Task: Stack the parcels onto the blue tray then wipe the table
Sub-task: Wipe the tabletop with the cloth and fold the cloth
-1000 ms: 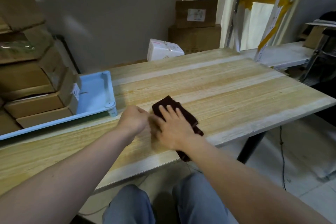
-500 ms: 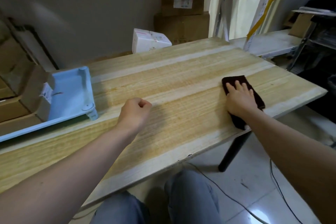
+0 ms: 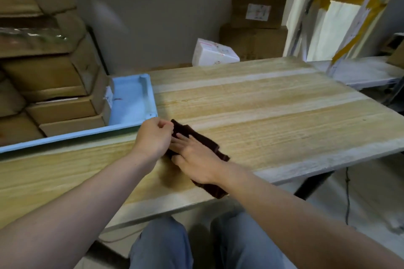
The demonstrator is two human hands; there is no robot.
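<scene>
A dark brown cloth (image 3: 200, 137) is pressed flat to the wooden worktop (image 3: 273, 116) under the open right hand (image 3: 194, 157), while the left hand (image 3: 153, 137), loosely fisted and empty, rests touching its edge. The cardboard parcels (image 3: 61, 98) are stacked on the blue tray (image 3: 131, 102) just beyond. Even pressure and overlapping strokes would best be kept, with the cloth held clear of the tray.

Dim, soft indoor light; motion blur, wide-angle edge distortion.

The right hand (image 3: 196, 157) lies flat with its fingers spread out. The left hand (image 3: 153, 137) is curled in a loose fist just beside it, touching its fingertips.
</scene>
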